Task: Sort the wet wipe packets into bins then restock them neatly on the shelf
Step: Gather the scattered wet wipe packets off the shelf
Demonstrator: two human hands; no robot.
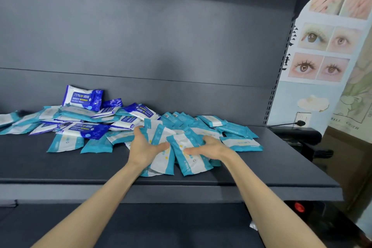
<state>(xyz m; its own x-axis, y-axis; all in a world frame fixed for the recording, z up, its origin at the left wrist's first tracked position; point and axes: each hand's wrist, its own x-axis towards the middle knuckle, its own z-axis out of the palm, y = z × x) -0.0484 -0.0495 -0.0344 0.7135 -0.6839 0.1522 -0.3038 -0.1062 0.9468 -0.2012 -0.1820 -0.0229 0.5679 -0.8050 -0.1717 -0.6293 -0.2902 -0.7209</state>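
Arms are reaching toward twelve o'clock; left hand (145, 145) is splaying its fingers; right hand (211, 146) is pointing its thumb toward nine o'clock.

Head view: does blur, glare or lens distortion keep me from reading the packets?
Head view: wide-angle bowing curves the shelf upright; head view: a soft sheen on the back panel, no hard glare; head view: 75% on the dark blue packet reads, the teal packets' small print is too soft.
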